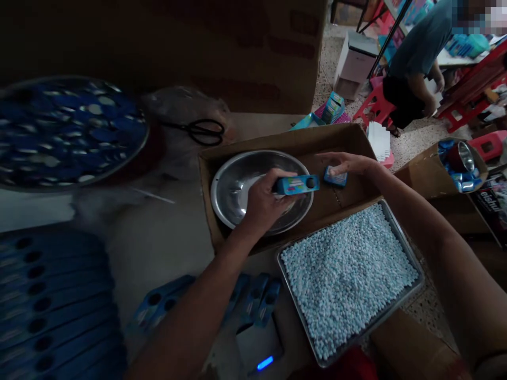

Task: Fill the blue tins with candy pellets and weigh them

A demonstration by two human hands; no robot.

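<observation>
My left hand [266, 199] is closed round a small blue box [298, 184] with a dark round hole, held above a steel bowl [227, 184]. To its right, my right hand [350, 162] reaches over the open cardboard carton [332, 142], its fingers stretched out above another small blue box [336, 176] that lies in the carton. Whether the thumb touches that box is hard to tell. The bowl stands in the carton's left part. In front of the carton, a tray [283, 264] is heaped with pale blue and white pellets [348, 274].
Rows of blue boxes [47, 311] lie at the lower left, near a digital scale [259, 343]. A big basin of blue-and-silver discs [71, 132] and black scissors [206, 132] are further back. A person [415, 58] is at the upper right, near red stools [376, 103].
</observation>
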